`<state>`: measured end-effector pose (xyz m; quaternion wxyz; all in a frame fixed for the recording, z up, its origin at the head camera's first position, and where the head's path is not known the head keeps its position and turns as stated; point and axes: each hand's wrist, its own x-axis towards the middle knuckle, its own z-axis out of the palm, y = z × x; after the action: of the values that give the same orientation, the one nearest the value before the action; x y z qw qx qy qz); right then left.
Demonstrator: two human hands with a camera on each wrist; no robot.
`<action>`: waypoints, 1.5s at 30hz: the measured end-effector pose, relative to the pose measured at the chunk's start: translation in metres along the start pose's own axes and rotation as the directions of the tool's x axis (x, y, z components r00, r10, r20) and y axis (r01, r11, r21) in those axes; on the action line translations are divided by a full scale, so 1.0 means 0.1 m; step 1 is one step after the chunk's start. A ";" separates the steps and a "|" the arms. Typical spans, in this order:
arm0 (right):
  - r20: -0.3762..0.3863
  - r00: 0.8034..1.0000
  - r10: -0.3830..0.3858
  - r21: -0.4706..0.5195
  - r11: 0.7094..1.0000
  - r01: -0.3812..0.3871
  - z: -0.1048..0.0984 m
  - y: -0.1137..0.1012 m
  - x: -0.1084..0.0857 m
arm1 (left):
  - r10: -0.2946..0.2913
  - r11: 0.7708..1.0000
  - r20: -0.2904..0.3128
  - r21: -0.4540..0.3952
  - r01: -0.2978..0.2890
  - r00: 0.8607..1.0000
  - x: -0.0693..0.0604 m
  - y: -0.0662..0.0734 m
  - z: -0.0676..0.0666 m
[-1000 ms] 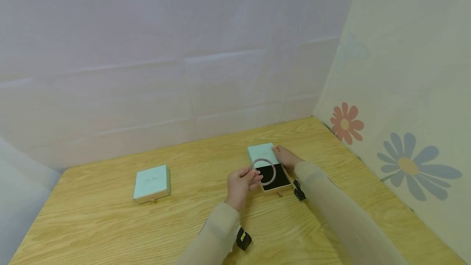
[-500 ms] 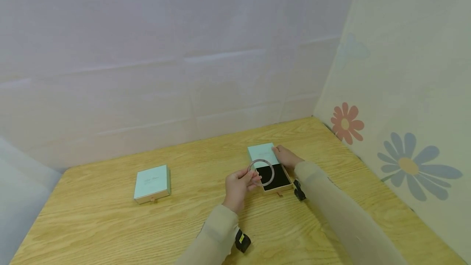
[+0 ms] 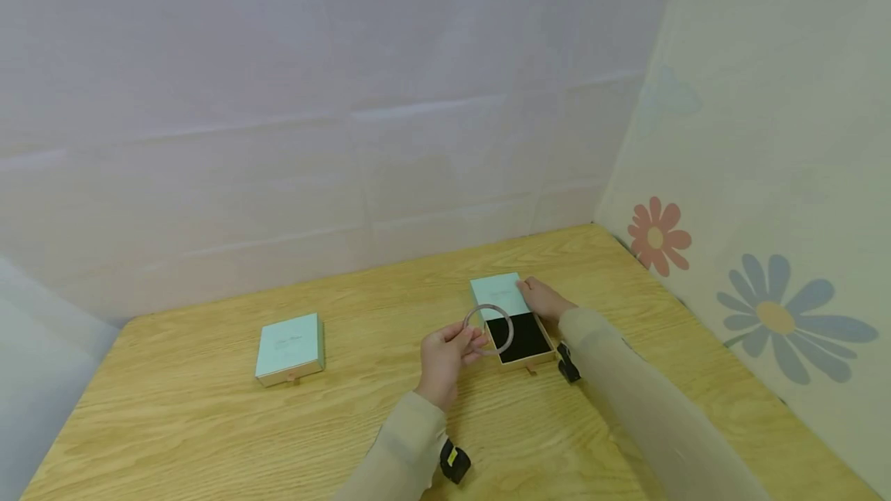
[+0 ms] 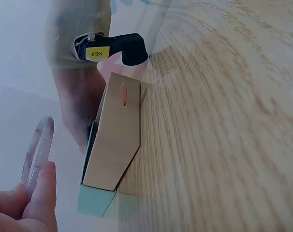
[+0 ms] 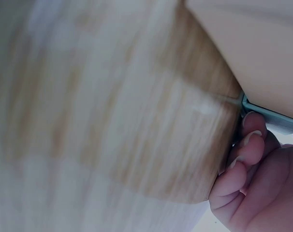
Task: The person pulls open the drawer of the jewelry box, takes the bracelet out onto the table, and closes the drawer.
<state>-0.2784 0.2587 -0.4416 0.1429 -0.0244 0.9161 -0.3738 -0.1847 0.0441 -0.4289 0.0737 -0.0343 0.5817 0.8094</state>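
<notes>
My left hand (image 3: 442,358) pinches a pale, translucent bangle (image 3: 511,328) between thumb and fingers, raised above the table. In the left wrist view the bangle (image 4: 49,126) stands on edge, apart from the box. Behind it in the head view lies a mint-green drawer box (image 3: 499,294). Its drawer, lined in black (image 3: 520,339), is pulled out toward me, and a small ribbon tab hangs at its front. My right hand (image 3: 546,300) grips the right side of the green sleeve. In the right wrist view, curled fingers (image 5: 253,147) press against the box's side.
A second mint-green box (image 3: 287,346), closed, lies on the left part of the wooden table (image 3: 209,424). A pale curtain hangs along the back edge, and a flower-patterned sheet (image 3: 773,315) borders the right. Black wrist cameras (image 3: 455,462) hang below both sleeves.
My left hand has drifted slightly left with the bangle, a little away from the open drawer. The right hand keeps its grip on the box, which stays in place.
</notes>
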 end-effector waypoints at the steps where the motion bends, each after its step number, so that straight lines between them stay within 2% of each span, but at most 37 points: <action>1: 0.004 1.000 0.002 -0.003 1.000 -0.002 0.00 0.00 0.00 | 0.001 1.000 -0.001 0.003 -0.001 1.000 0.00 0.00 -0.01; 19: 0.014 1.000 0.008 0.018 1.000 -0.008 0.00 -0.02 -0.01 | -0.010 0.999 -0.054 0.043 0.013 0.998 -0.06 0.05 -0.09; 39: 0.014 1.000 0.010 -0.014 1.000 -0.010 -0.01 0.06 0.09 | -0.034 0.997 -0.075 0.064 0.039 0.997 -0.06 0.07 -0.19; 45: 0.018 1.000 0.015 0.006 1.000 -0.015 -0.01 0.04 0.07 | -0.041 0.996 -0.081 0.072 0.047 0.996 -0.06 0.09 -0.22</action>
<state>-0.2852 0.2613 -0.4453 0.1539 -0.0206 0.9138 -0.3753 -0.1806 0.0202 -0.4271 0.0698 -0.0765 0.6128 0.7834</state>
